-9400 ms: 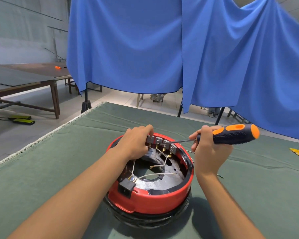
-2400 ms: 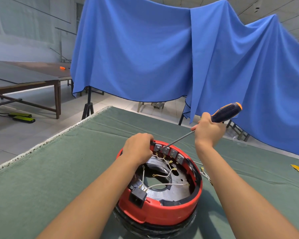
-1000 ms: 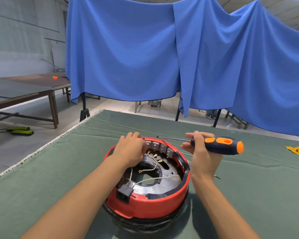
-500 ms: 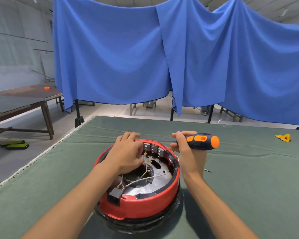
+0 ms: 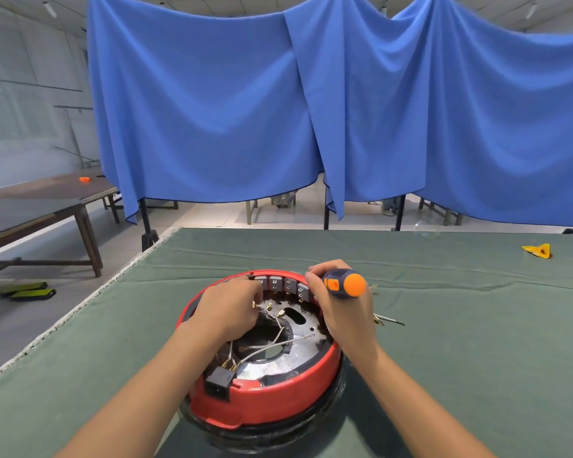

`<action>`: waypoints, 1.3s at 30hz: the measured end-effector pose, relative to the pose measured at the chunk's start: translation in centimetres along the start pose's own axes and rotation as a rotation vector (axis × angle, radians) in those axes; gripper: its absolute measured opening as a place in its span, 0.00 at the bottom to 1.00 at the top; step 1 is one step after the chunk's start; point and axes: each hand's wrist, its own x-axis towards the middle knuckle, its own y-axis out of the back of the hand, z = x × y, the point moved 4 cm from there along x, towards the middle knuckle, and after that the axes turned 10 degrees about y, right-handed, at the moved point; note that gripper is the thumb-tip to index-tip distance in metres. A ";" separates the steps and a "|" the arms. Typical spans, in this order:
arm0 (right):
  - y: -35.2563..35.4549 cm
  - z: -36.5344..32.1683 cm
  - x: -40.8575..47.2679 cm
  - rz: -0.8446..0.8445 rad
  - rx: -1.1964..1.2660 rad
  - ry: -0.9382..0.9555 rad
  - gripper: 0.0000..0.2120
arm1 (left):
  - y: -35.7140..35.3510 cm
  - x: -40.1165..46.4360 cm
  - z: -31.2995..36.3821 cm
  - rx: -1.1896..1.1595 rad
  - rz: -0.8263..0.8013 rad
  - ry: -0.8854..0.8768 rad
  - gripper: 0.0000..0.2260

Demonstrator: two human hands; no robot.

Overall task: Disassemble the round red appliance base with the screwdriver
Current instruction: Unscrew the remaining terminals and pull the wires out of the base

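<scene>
The round red appliance base (image 5: 272,401) lies open-side up on the green table cloth (image 5: 460,342), showing a metal plate, white wires and a row of grey switch blocks (image 5: 283,285) along its far rim. My left hand (image 5: 227,310) reaches inside at the far left, fingers pinched at the wire terminals below the switches. My right hand (image 5: 339,302) grips the orange-and-navy screwdriver (image 5: 344,285) at the far right rim, its butt end pointing at me and its shaft hidden behind the hand.
Loose wires with terminals (image 5: 389,321) lie on the cloth right of the base. A yellow scrap (image 5: 538,250) sits far right. Blue curtains (image 5: 311,110) hang behind the table. A wooden table (image 5: 47,200) stands at the left beyond the table's edge.
The screwdriver has swung from lying sideways to pointing away from me, handle end toward the camera. My left hand has moved deeper inside the base, onto the wire terminals.
</scene>
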 end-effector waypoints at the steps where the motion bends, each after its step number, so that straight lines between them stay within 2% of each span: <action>1: -0.1 0.0 0.0 -0.027 -0.050 0.012 0.07 | 0.0 0.1 -0.1 0.013 0.005 0.014 0.07; 4: -0.2 0.2 0.1 -0.120 -0.142 -0.014 0.06 | 0.0 0.2 -0.3 0.014 0.010 0.033 0.05; 7: -0.2 0.3 0.0 -0.168 -0.196 -0.039 0.05 | 0.0 0.1 -0.1 0.033 0.001 0.014 0.08; 12: -0.2 0.4 0.1 -0.179 -0.218 -0.046 0.04 | 1.3 -0.2 0.0 0.011 0.147 0.018 0.04; 18: -0.2 0.5 0.0 -0.181 -0.247 -0.039 0.04 | 1.8 -0.3 0.0 -0.042 0.187 0.031 0.04; 20: -0.2 0.4 0.0 -0.186 -0.251 -0.033 0.04 | 1.8 -0.4 0.2 -0.001 0.145 0.001 0.05; 24: -0.2 0.5 0.0 -0.187 -0.265 -0.021 0.05 | 1.0 -0.8 1.0 0.053 -0.057 -0.087 0.04; 30: -0.2 0.4 0.0 -0.186 -0.287 0.009 0.07 | 2.1 -0.3 -0.3 -0.177 0.168 0.102 0.07; 35: -0.3 0.3 0.0 -0.221 -0.323 0.048 0.12 | 2.5 -0.3 -1.0 -0.572 0.267 0.150 0.10; 37: -0.4 0.1 0.0 -0.264 -0.364 0.086 0.13 | 2.8 -0.2 -1.2 -0.678 0.289 0.152 0.07; 39: -0.5 0.0 0.0 -0.325 -0.442 0.138 0.11 | 3.1 -0.1 -1.3 -0.771 0.310 0.179 0.04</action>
